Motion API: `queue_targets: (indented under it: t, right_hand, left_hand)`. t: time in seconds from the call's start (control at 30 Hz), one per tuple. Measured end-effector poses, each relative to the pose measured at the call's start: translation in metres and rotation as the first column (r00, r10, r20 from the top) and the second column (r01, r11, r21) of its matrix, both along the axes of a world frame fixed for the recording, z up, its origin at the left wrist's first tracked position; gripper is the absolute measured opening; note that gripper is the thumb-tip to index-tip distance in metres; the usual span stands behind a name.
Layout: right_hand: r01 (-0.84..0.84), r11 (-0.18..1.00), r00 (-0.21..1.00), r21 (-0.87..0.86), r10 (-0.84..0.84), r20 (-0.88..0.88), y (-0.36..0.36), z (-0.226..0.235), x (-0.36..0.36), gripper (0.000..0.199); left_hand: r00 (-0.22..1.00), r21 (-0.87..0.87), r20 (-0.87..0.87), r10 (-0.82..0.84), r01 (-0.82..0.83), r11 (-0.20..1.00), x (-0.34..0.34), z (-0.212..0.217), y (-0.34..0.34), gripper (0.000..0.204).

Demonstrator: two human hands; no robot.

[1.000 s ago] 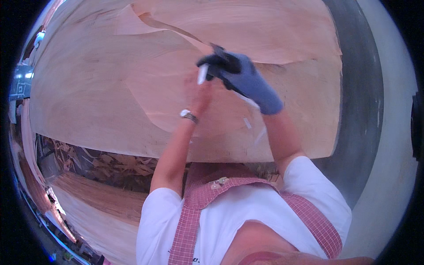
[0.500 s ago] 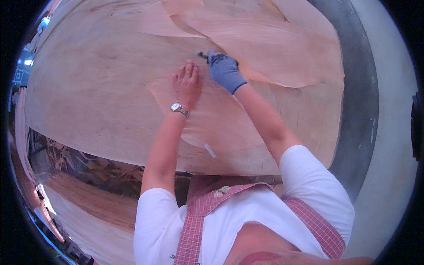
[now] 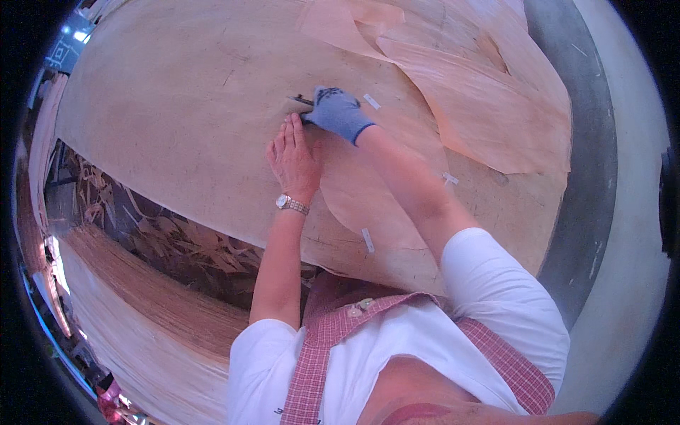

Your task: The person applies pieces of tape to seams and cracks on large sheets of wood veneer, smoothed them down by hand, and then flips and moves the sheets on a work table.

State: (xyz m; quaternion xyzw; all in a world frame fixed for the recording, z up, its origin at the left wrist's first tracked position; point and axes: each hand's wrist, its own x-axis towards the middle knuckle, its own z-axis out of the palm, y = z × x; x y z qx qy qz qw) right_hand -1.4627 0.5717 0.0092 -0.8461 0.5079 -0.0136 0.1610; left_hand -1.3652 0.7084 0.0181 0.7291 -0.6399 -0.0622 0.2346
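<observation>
"Where's the dark hand tool (image 3: 303, 101)?"
"Grasped by the fingers of the gloved right hand (image 3: 336, 113), lying roughly crosswise, just beyond the bare left hand (image 3: 294, 161)."
"Whose fingers?"
"Extended, unclenched (watch (image 3: 284, 201) on that wrist), over wood veneer (image 3: 177, 106)."

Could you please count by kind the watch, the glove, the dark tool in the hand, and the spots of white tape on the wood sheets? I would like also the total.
Wristwatch: 1
Blue-grey glove: 1
Dark tool in the right hand: 1
White tape spots: 3
Total: 6
</observation>
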Motion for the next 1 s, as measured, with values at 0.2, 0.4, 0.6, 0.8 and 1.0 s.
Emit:
queue_targets:
  t: [0.2, 0.4, 0.6, 0.8, 1.0]
  right_hand:
    - [-0.056, 0.977, 0.992, 0.204, 0.031, 0.126, 0.033, 0.012, -0.077, 0.034]
    - [-0.056, 0.792, 0.825, 0.607, -0.306, 0.475, 0.092, 0.064, -0.062, 0.022]
    - [-0.059, 0.968, 0.998, 0.244, 0.055, 0.023, 0.091, 0.016, -0.039, 0.049]
    - [-0.107, 0.986, 0.992, 0.131, 0.115, -0.057, 0.102, 0.02, -0.077, 0.038]
    - [-0.044, 0.998, 0.995, -0.049, 0.04, -0.088, 0.168, 0.029, -0.079, 0.017]
  left_hand:
    - [0.989, -0.009, 0.147, -0.012, 0.014, 1.0, -0.013, 0.003, 0.002, 0.075]
    - [0.991, 0.071, -0.136, -0.009, 0.019, 0.997, 0.032, -0.011, -0.003, 0.054]
    - [0.984, -0.109, -0.178, 0.004, -0.024, 0.994, -0.029, 0.002, 0.083, 0.061]
    - [0.995, -0.019, 0.098, 0.007, -0.005, 1.0, -0.054, 0.003, 0.099, 0.069]
    - [0.977, -0.006, 0.213, 0.007, -0.006, 1.0, -0.06, -0.009, 0.099, 0.067]
